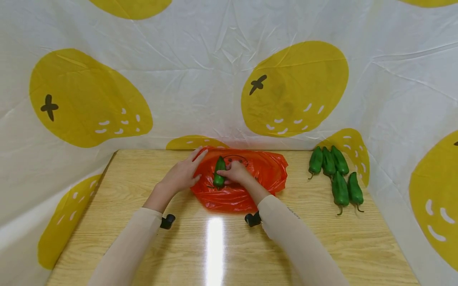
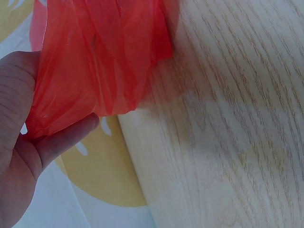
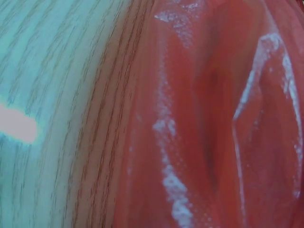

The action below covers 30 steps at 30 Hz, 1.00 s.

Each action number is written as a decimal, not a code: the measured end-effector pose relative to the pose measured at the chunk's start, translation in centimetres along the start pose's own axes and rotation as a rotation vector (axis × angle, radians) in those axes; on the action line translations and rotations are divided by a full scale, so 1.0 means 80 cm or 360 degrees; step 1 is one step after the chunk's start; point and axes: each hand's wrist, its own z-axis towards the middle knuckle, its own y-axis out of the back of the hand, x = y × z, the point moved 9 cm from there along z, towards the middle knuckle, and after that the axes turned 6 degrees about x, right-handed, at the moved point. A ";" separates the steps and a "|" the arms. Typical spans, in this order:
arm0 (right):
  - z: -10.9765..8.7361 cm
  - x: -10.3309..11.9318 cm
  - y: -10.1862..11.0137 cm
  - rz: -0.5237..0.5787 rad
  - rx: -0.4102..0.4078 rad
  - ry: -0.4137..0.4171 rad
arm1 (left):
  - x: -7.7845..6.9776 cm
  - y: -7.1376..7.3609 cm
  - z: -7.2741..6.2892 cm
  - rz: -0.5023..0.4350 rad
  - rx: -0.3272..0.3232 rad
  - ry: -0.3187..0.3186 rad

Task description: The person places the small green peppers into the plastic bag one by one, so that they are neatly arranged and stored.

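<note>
A red plastic bag with a dark printed face lies on the wooden table. My right hand holds a green pepper over the middle of the bag, its thumb across the pepper's side. At the bag's left edge is my left hand, thumb and fingers spread apart. In the left wrist view, the red plastic passes along the left hand, with one straight finger under its edge. The right wrist view shows shiny red plastic beside the table, while the right hand is out of sight there.
Several green peppers lie in a group at the right of the table. A white cloth with yellow fruit prints hangs behind and along both sides. Black wrist-worn devices show under the sleeves.
</note>
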 end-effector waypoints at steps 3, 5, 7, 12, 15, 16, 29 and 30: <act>-0.001 0.000 0.000 -0.0020 0.0002 0.0012 | 0.001 -0.002 -0.001 -0.0005 0.0006 0.0002; -0.002 0.000 0.000 -0.0006 0.0015 0.0013 | 0.001 -0.002 -0.001 -0.0009 0.0005 0.0004; -0.003 0.000 0.000 0.0016 0.0034 0.0014 | 0.001 -0.002 -0.001 -0.0019 0.0004 0.0002; -0.004 -0.001 0.002 0.0021 0.0066 0.0029 | 0.001 0.000 -0.002 -0.0035 -0.0008 -0.0002; -0.006 -0.001 0.002 -0.0008 0.0082 0.0044 | 0.001 0.001 -0.003 -0.0038 -0.0009 0.0001; -0.007 -0.001 0.003 -0.0015 0.0086 0.0048 | 0.001 0.000 -0.003 -0.0038 -0.0007 0.0002; -0.029 0.009 0.023 -0.0080 0.0042 0.0108 | 0.002 0.000 -0.002 -0.0012 -0.0030 -0.0013; -0.031 0.010 0.025 -0.0075 0.0038 0.0124 | 0.002 0.000 -0.002 -0.0008 -0.0034 -0.0018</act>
